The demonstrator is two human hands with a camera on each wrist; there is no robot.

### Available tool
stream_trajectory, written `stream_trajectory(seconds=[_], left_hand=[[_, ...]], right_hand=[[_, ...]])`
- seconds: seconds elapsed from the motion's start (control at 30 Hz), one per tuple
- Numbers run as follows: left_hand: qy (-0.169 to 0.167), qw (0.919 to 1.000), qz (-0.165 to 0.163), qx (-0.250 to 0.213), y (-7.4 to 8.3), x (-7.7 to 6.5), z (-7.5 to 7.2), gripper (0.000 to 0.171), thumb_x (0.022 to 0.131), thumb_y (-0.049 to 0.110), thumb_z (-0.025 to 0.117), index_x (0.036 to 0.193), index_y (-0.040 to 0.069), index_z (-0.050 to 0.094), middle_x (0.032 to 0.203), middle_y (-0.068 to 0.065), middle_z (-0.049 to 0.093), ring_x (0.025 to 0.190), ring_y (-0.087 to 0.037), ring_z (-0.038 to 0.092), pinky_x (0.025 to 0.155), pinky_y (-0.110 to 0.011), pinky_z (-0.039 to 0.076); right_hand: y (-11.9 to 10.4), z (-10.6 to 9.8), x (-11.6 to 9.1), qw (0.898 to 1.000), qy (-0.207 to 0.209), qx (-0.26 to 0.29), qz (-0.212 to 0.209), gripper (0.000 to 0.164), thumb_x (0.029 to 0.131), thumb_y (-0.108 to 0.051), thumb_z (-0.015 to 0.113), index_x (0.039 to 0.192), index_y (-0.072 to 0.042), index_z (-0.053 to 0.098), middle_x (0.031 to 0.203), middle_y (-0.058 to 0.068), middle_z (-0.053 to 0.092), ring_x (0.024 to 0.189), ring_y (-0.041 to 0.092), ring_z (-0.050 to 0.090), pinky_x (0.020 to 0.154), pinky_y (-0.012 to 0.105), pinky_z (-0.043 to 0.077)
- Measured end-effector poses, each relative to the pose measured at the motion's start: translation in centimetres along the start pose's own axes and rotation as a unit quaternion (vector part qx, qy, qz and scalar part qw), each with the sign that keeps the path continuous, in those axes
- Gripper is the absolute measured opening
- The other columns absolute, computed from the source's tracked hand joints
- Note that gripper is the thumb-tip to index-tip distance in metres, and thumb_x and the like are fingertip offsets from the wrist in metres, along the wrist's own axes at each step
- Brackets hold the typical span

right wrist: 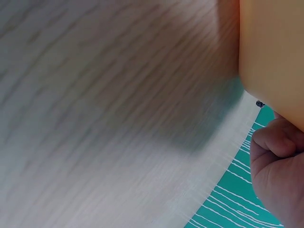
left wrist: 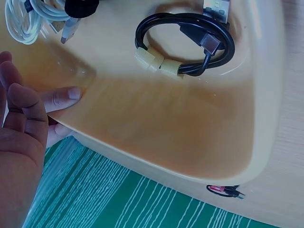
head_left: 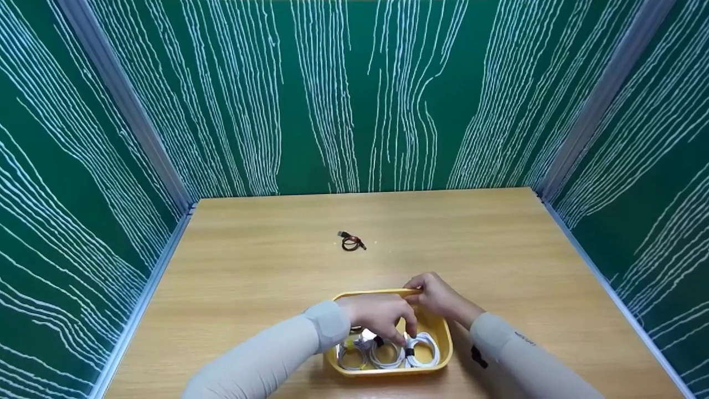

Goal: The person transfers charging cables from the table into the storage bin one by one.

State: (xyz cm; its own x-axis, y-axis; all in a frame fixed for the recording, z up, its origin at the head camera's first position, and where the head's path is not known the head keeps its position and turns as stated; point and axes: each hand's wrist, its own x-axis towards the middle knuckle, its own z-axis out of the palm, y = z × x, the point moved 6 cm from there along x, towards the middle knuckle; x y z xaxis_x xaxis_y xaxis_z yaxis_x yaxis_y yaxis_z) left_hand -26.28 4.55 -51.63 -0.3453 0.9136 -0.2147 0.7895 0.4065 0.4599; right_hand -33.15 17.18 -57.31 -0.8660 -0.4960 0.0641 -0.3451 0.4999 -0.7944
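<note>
A yellow plastic box [head_left: 390, 372] stands near the table's front. Inside lie coiled white cables [head_left: 425, 350] with black ties, and a coiled black USB cable [left wrist: 185, 45] with a pale strap, mostly hidden by the left arm in the head view. My left hand [head_left: 382, 315] hangs over the box, fingers loosely bent down towards the white coils; in the left wrist view the left hand [left wrist: 21, 137] shows nothing gripped. At the far rim, my right hand [head_left: 440, 296] pinches the box wall, thumb inside. The right wrist view shows its curled fingers beside the box [right wrist: 273, 52].
A small coiled black cable [head_left: 351, 241] with a red tie lies on the wooden table [head_left: 266, 249] beyond the box. Green panels [head_left: 310, 138] with white wavy lines enclose the back and sides, joined by metal posts [head_left: 587, 105].
</note>
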Motion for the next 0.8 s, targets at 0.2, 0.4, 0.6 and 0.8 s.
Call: stream_trajectory(seconds=[0.2, 0.4, 0.6, 0.8], left_hand=[[0.011, 0.9999, 0.0, -0.001, -0.1, -0.5, -0.2, 0.026, 0.094, 0.021, 0.083, 0.119, 0.015, 0.082, 0.087, 0.003, 0.076, 0.066, 0.004, 0.054, 0.064, -0.011, 0.044], [0.017, 0.9995, -0.026, -0.01, -0.5, -1.0, -0.5, 0.027, 0.094, 0.025, 0.085, 0.12, 0.018, 0.082, 0.081, 0.003, 0.075, 0.064, 0.003, 0.057, 0.062, -0.014, 0.046], [0.023, 0.999, -0.035, -0.013, -0.7, -1.3, -0.9, 0.029, 0.093, 0.025, 0.085, 0.121, 0.018, 0.082, 0.085, 0.004, 0.075, 0.066, 0.002, 0.056, 0.063, -0.014, 0.045], [0.031, 0.998, -0.043, -0.035, -0.9, -1.6, -1.2, 0.03, 0.094, 0.023, 0.085, 0.122, 0.017, 0.081, 0.086, 0.006, 0.074, 0.066, 0.002, 0.057, 0.063, -0.014, 0.047]], right_hand=[[-0.1, 0.0, 0.0, 1.0, -0.001, -0.014, -0.005, 0.01, 0.088, 0.008, 0.079, 0.093, 0.0, 0.084, 0.093, 0.016, 0.081, 0.085, 0.018, 0.07, 0.073, 0.021, 0.054], [-0.2, 0.0, 0.1, 1.0, -0.003, -0.017, -0.005, 0.008, 0.089, 0.005, 0.08, 0.093, 0.0, 0.084, 0.094, 0.015, 0.081, 0.088, 0.018, 0.071, 0.076, 0.021, 0.055], [0.0, -0.1, 0.1, 1.0, 0.0, -0.017, 0.005, 0.008, 0.09, 0.004, 0.079, 0.094, -0.001, 0.084, 0.095, 0.014, 0.082, 0.086, 0.015, 0.071, 0.075, 0.022, 0.057], [0.1, -0.1, 0.0, 1.0, 0.0, -0.016, 0.011, 0.011, 0.09, 0.006, 0.077, 0.094, -0.001, 0.084, 0.096, 0.014, 0.081, 0.086, 0.015, 0.071, 0.074, 0.022, 0.057]])
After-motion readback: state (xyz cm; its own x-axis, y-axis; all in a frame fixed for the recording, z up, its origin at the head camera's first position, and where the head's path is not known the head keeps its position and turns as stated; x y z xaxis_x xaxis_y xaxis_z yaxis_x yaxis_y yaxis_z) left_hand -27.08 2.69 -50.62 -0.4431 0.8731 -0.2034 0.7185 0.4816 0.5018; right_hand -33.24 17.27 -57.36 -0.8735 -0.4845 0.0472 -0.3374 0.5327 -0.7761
